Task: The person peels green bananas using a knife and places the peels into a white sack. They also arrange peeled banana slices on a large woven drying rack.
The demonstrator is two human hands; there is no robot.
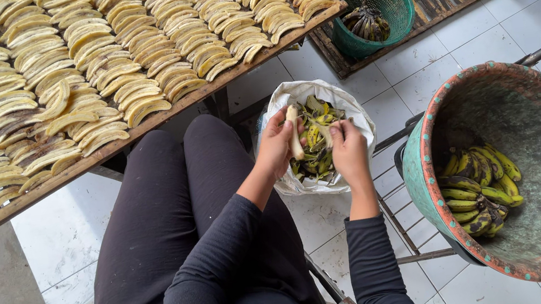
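— What are the hands doing?

— The left hand (pixel 277 145) is closed around a pale, peeled banana (pixel 295 138), held upright. The right hand (pixel 349 151) pinches a strip of peel (pixel 326 134) between its fingertips. Both hover just over a white sack (pixel 338 104) full of yellow-green peels (pixel 316 152), which stands on the tiled floor (pixel 454 55) in front of the person's knees.

— And around that?

— To the right, a big teal basin (pixel 425 151) with an orange rim leans on a metal frame, with unpeeled, greenish bananas (pixel 481 193) at its bottom. To the left, a wooden worktop (pixel 141 131) carries rows of flat banana slices (pixel 95 57). Further off, a green basket (pixel 398 7) sits on a dark slatted tray.

— What might go wrong?

— I'd judge the banana looks slippery once bare; a loose grip could let it drop into the sack among the peels and get dirty. A hard squeeze could snap the soft flesh. The tilted basin could also tip if the frame gets knocked by a leg.
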